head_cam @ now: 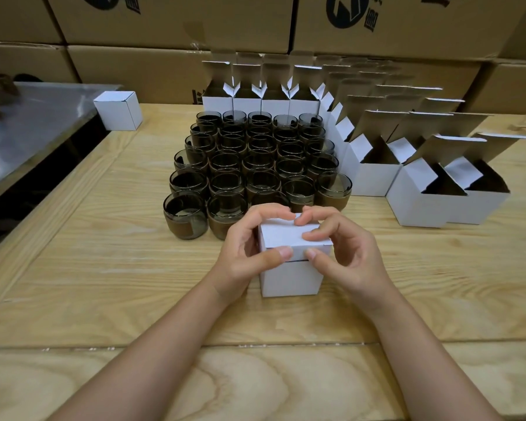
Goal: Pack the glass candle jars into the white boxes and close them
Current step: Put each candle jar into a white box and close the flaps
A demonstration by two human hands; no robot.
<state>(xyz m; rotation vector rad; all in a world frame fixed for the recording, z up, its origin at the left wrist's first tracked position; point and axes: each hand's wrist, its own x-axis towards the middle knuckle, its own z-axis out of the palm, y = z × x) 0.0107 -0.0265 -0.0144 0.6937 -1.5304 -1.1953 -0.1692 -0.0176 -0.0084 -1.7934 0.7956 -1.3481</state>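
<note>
A small white box (pixel 290 278) stands on the wooden table (pixel 104 268) in front of me, its lid folded down over the top. My left hand (pixel 246 247) grips its left side, thumb on the lid's front edge and fingers curled over the back. My right hand (pixel 340 247) grips the right side the same way, thumb pressing the front flap. Several dark glass candle jars (pixel 255 165) with brown bands stand in tight rows just behind the box. What is inside the box is hidden.
Several open white boxes (pixel 438 189) with raised flaps stand at the right and along the back (pixel 261 101). One closed white box (pixel 119 110) sits at the far left by a metal table (pixel 28 135). Brown cartons (pixel 170 22) are stacked as a wall behind.
</note>
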